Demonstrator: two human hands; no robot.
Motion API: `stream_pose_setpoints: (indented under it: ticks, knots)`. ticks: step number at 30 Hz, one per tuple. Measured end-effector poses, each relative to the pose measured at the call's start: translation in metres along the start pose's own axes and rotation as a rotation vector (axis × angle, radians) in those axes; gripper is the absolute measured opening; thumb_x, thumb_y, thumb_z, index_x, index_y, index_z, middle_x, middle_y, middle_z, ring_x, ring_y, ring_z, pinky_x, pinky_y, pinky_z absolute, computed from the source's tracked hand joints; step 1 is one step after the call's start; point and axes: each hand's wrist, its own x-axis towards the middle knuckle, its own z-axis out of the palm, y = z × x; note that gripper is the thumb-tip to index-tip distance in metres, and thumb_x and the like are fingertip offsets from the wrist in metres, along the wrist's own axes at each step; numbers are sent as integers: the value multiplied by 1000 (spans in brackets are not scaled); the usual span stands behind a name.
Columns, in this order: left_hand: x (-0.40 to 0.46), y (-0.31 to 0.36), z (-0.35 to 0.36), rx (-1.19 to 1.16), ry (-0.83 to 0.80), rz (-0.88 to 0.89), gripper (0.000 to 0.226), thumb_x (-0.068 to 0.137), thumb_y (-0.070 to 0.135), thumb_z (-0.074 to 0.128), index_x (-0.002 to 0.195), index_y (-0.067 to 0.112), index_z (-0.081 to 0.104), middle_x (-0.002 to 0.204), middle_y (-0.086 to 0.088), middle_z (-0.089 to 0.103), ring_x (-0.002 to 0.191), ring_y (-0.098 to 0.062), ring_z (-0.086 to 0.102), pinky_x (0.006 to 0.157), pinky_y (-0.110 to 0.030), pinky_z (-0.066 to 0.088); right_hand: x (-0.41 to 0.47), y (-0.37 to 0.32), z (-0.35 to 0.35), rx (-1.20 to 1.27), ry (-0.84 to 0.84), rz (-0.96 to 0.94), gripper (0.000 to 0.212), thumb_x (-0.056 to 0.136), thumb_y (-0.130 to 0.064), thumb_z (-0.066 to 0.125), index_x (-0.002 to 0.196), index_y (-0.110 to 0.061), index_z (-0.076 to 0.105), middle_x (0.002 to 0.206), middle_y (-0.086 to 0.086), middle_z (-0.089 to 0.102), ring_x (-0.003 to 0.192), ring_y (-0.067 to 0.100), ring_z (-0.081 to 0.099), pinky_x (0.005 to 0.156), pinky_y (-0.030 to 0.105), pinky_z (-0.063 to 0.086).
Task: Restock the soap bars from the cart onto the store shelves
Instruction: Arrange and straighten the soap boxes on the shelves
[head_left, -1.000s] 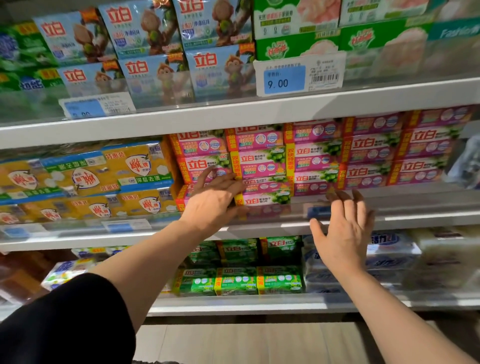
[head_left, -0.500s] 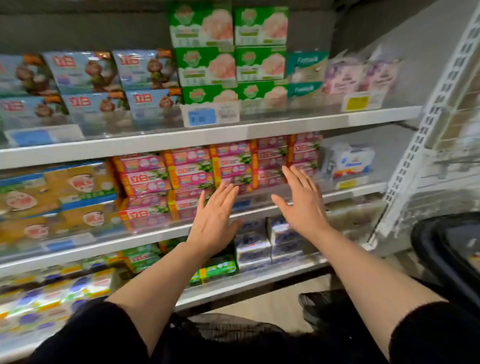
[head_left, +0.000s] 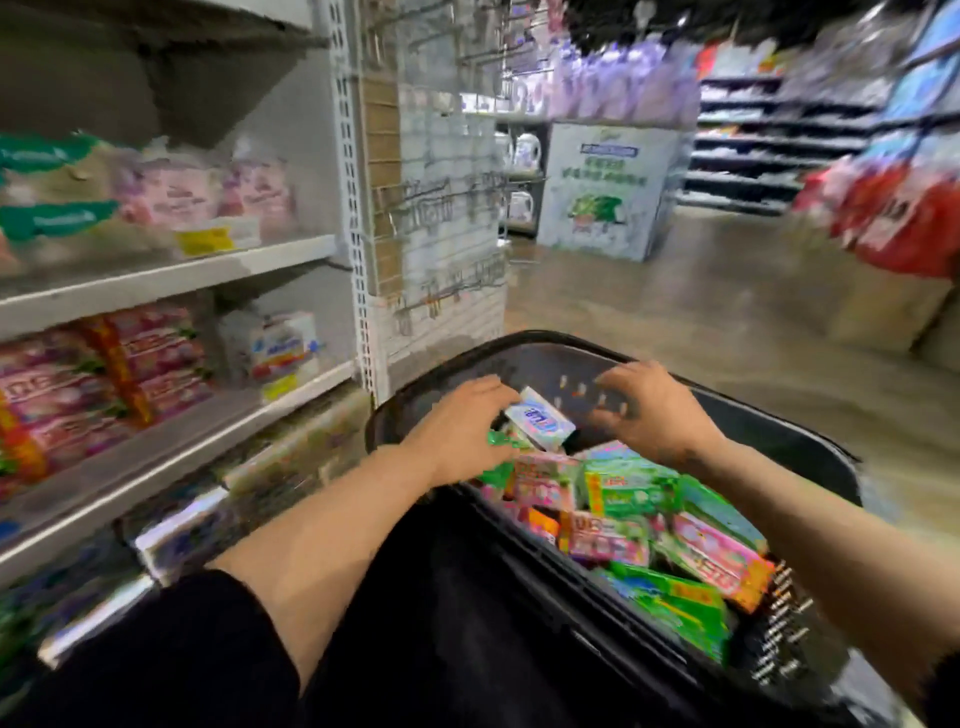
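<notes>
Here both hands reach into the black cart, which is heaped with pink and green soap bars. The left hand curls its fingers against a white soap bar with blue lettering at the far left corner of the cart, though blur hides whether it truly grips it. The right hand hovers near the far rim, fingers spread and bent, holding nothing. To the left, the store shelves carry pink soap packs.
</notes>
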Motion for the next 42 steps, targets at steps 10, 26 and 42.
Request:
stream_pose_setpoints:
  ticks: [10, 26, 42]
  knots:
    - [59, -11, 81, 106, -320, -45, 89, 71, 29, 82, 145, 10, 37, 145, -12, 41, 134, -26, 37, 111, -28, 27, -50, 74, 35, 7, -411, 293, 67, 83, -33, 71, 140, -16, 40, 133, 8, 45, 129, 27, 39, 85, 30, 28]
    - [80, -79, 84, 236, -552, -71, 113, 58, 18, 89, 150, 21, 24, 148, -2, 37, 134, -22, 39, 109, -31, 34, -46, 105, 84, 665, -297, 598, 103, 59, 8, 83, 145, -12, 30, 116, 3, 56, 110, 22, 56, 92, 32, 46]
    - [82, -75, 83, 248, -408, 2, 68, 60, 31, 82, 121, 21, 55, 115, 1, 62, 106, -20, 59, 86, -31, 48, -42, 104, 78, 884, -142, 746, 79, 63, -21, 88, 131, -8, 51, 116, 11, 61, 98, 26, 65, 85, 43, 55]
